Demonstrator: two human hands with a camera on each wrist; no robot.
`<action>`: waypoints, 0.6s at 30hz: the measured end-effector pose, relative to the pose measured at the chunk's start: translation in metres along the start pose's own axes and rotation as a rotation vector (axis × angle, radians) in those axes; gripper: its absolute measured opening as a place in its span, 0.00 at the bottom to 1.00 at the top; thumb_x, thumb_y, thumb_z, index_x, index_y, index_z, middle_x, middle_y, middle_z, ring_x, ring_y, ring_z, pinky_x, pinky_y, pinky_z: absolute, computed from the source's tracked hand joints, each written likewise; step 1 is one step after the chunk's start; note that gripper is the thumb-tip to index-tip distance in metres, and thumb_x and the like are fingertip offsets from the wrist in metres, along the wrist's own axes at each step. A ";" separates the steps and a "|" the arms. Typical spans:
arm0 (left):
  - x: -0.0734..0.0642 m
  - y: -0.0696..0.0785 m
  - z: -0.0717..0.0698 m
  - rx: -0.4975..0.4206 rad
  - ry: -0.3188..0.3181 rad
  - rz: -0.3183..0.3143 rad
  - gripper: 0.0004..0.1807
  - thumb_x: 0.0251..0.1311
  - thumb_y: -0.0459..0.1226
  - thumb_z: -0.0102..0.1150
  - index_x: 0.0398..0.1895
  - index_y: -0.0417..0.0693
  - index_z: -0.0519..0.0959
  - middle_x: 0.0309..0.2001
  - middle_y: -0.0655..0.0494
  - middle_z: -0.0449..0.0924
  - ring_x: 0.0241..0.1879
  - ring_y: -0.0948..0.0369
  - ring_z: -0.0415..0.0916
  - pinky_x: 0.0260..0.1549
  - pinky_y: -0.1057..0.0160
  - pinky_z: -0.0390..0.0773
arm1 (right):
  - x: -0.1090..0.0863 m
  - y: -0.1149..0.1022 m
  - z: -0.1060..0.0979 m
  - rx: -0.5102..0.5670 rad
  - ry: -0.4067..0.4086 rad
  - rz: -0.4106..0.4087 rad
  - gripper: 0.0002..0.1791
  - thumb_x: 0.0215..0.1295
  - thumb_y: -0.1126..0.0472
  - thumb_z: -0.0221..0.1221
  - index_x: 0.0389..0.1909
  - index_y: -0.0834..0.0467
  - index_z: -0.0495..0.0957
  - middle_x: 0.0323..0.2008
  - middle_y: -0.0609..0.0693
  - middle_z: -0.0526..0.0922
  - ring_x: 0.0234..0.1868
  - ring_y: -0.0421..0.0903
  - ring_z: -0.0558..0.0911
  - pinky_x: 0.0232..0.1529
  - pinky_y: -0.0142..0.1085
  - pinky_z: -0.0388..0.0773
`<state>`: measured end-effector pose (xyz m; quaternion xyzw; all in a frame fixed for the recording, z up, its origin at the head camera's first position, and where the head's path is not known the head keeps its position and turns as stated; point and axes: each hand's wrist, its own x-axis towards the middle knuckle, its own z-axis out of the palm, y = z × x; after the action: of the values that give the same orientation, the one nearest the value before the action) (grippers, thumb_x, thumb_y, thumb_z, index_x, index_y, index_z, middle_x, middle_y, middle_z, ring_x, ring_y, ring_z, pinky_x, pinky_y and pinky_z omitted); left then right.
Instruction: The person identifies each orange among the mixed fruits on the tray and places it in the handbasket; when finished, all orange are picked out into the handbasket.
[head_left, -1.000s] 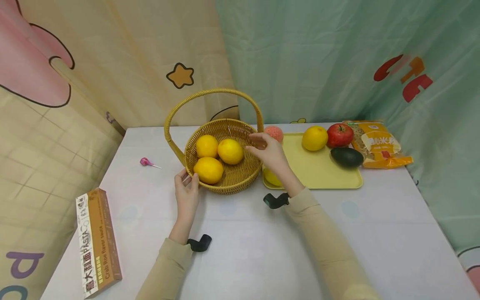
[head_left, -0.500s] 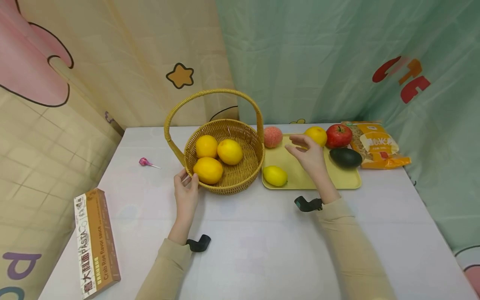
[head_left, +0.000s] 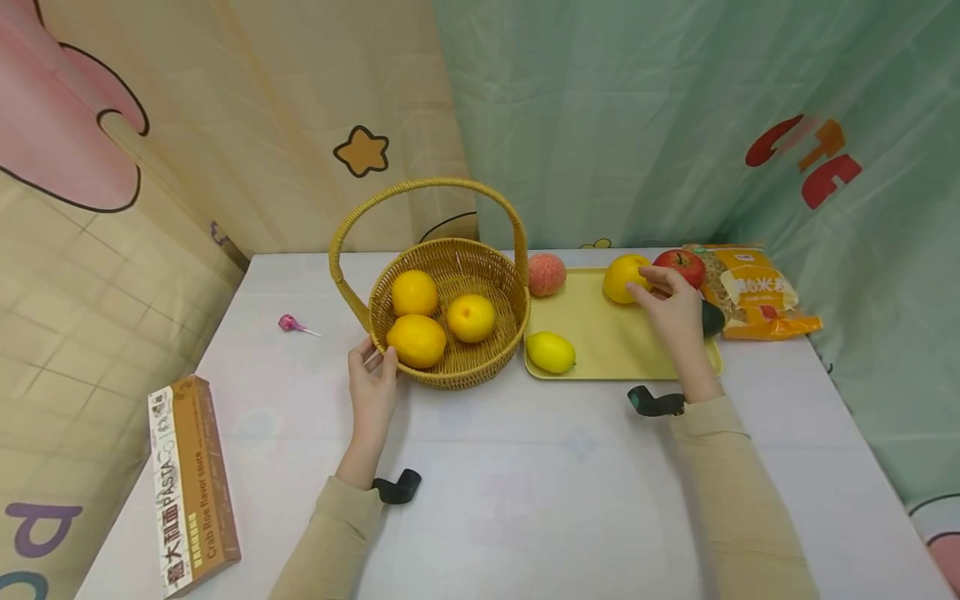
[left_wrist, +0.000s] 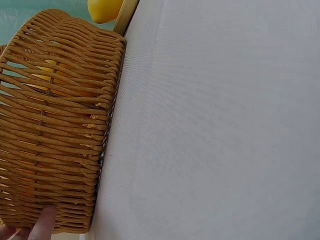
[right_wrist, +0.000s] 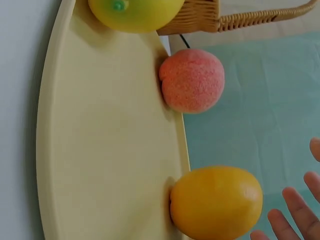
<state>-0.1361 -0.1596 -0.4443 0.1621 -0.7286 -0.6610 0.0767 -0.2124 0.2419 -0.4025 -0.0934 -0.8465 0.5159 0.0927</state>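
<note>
My left hand grips the front-left side of a wicker basket; in the left wrist view, fingers touch its woven outer wall. Inside the basket lie three yellow-orange fruits, among them a round one with a dimple. My right hand is over the right part of a yellow tray, fingers spread beside a yellow-orange fruit. The right wrist view shows a small gap between those fingers and the fruit. A red apple and a dark avocado-like fruit are partly hidden by this hand.
A lemon occupies the tray's front-left corner, and a pink peach its back-left corner. Right of the tray lies an orange food bag. A lollipop and a pasta box are at the left. Curtains hang behind.
My right hand has moved right from the basket to the yellow-orange fruit on the tray. One fruit in the basket has rolled slightly right and forward. My left hand has stayed at the basket.
</note>
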 end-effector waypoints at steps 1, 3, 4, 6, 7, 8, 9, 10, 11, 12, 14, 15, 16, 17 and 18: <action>0.000 0.000 0.000 0.000 0.000 0.000 0.29 0.73 0.37 0.48 0.72 0.38 0.53 0.70 0.41 0.57 0.66 0.50 0.62 0.62 0.50 0.76 | 0.001 0.000 -0.002 -0.009 0.001 0.008 0.30 0.66 0.47 0.62 0.63 0.61 0.73 0.63 0.58 0.76 0.65 0.51 0.73 0.68 0.41 0.72; 0.000 0.001 0.000 0.000 0.001 0.000 0.29 0.73 0.37 0.48 0.72 0.38 0.53 0.70 0.41 0.57 0.66 0.50 0.62 0.62 0.50 0.76 | 0.004 0.000 -0.006 -0.021 0.001 0.029 0.32 0.66 0.46 0.62 0.65 0.60 0.71 0.65 0.58 0.74 0.67 0.53 0.71 0.68 0.43 0.72; -0.001 0.001 0.000 0.000 0.002 0.000 0.29 0.73 0.37 0.48 0.72 0.38 0.53 0.70 0.41 0.57 0.66 0.50 0.62 0.62 0.50 0.76 | 0.005 0.001 -0.007 -0.026 0.002 0.040 0.33 0.66 0.46 0.62 0.66 0.60 0.70 0.66 0.58 0.73 0.67 0.53 0.70 0.69 0.43 0.71; -0.001 0.001 0.000 0.002 0.003 0.000 0.29 0.73 0.37 0.48 0.72 0.38 0.53 0.70 0.41 0.57 0.66 0.50 0.62 0.62 0.50 0.76 | 0.007 0.002 -0.009 -0.033 0.005 0.056 0.35 0.66 0.46 0.62 0.68 0.60 0.68 0.67 0.59 0.71 0.68 0.54 0.68 0.71 0.46 0.68; -0.001 0.001 0.000 0.002 0.003 0.000 0.29 0.73 0.37 0.48 0.72 0.38 0.53 0.70 0.41 0.57 0.66 0.50 0.62 0.62 0.50 0.76 | 0.008 0.003 -0.010 -0.035 0.005 0.063 0.36 0.66 0.46 0.62 0.68 0.60 0.66 0.68 0.59 0.70 0.69 0.55 0.67 0.72 0.47 0.66; -0.001 0.001 0.000 0.002 0.003 -0.001 0.29 0.73 0.37 0.48 0.72 0.38 0.53 0.70 0.41 0.57 0.66 0.50 0.62 0.62 0.50 0.76 | 0.009 0.004 -0.010 -0.035 0.005 0.071 0.37 0.66 0.46 0.62 0.70 0.60 0.65 0.69 0.59 0.68 0.69 0.56 0.66 0.73 0.47 0.64; -0.001 0.001 0.000 0.002 0.002 -0.001 0.29 0.73 0.37 0.48 0.72 0.38 0.53 0.70 0.41 0.57 0.66 0.50 0.62 0.62 0.50 0.76 | 0.010 0.005 -0.010 -0.036 0.004 0.078 0.38 0.65 0.46 0.62 0.70 0.60 0.63 0.70 0.59 0.67 0.70 0.56 0.65 0.74 0.48 0.63; -0.001 0.000 0.000 0.004 0.002 -0.002 0.29 0.73 0.37 0.48 0.72 0.38 0.53 0.70 0.41 0.57 0.66 0.51 0.62 0.62 0.50 0.76 | 0.011 0.007 -0.010 -0.038 0.004 0.082 0.39 0.65 0.46 0.62 0.71 0.61 0.62 0.70 0.59 0.65 0.70 0.57 0.64 0.75 0.48 0.61; -0.001 0.000 0.000 0.005 0.002 -0.003 0.29 0.73 0.38 0.48 0.72 0.38 0.53 0.70 0.41 0.57 0.66 0.51 0.62 0.62 0.50 0.76 | 0.013 0.009 -0.010 -0.042 0.002 0.089 0.41 0.65 0.45 0.62 0.72 0.61 0.60 0.71 0.59 0.64 0.70 0.57 0.64 0.75 0.48 0.61; -0.001 0.000 0.000 0.006 0.002 -0.004 0.29 0.73 0.38 0.48 0.72 0.38 0.53 0.70 0.41 0.57 0.66 0.51 0.62 0.62 0.50 0.76 | 0.014 0.010 -0.009 -0.042 0.000 0.094 0.42 0.65 0.45 0.62 0.72 0.61 0.59 0.72 0.60 0.62 0.70 0.57 0.63 0.75 0.49 0.61; -0.001 0.000 0.000 0.009 0.002 -0.004 0.29 0.74 0.38 0.48 0.72 0.39 0.53 0.70 0.42 0.57 0.66 0.51 0.62 0.62 0.50 0.76 | 0.017 0.013 -0.008 -0.042 -0.006 0.104 0.43 0.65 0.44 0.62 0.73 0.61 0.57 0.72 0.60 0.60 0.70 0.58 0.63 0.75 0.48 0.61; -0.001 0.000 0.000 0.009 0.002 -0.005 0.29 0.74 0.38 0.48 0.72 0.39 0.53 0.70 0.42 0.57 0.66 0.51 0.62 0.62 0.50 0.76 | 0.018 0.014 -0.007 -0.044 -0.007 0.107 0.43 0.65 0.44 0.62 0.73 0.61 0.56 0.72 0.60 0.60 0.70 0.58 0.63 0.74 0.49 0.62; -0.001 0.000 0.000 0.011 0.003 -0.006 0.29 0.74 0.38 0.48 0.72 0.39 0.53 0.70 0.42 0.58 0.66 0.51 0.62 0.62 0.50 0.76 | 0.020 0.015 -0.007 -0.043 -0.008 0.108 0.44 0.65 0.45 0.62 0.73 0.62 0.55 0.73 0.60 0.60 0.70 0.58 0.63 0.74 0.49 0.62; -0.001 0.000 0.000 0.012 0.005 -0.006 0.29 0.74 0.38 0.48 0.72 0.39 0.53 0.70 0.42 0.58 0.66 0.51 0.63 0.62 0.50 0.76 | 0.021 0.016 -0.006 -0.046 -0.008 0.110 0.44 0.65 0.45 0.62 0.74 0.62 0.55 0.72 0.61 0.60 0.70 0.58 0.63 0.74 0.49 0.63; -0.001 0.000 0.000 0.014 0.007 -0.006 0.29 0.73 0.38 0.48 0.72 0.39 0.53 0.70 0.42 0.58 0.66 0.51 0.63 0.62 0.50 0.76 | 0.022 0.016 -0.005 -0.048 -0.007 0.110 0.44 0.65 0.45 0.62 0.73 0.63 0.54 0.72 0.62 0.60 0.70 0.59 0.63 0.74 0.49 0.62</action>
<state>-0.1357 -0.1591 -0.4443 0.1669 -0.7325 -0.6556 0.0760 -0.2309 0.2589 -0.4134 -0.1402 -0.8524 0.5003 0.0588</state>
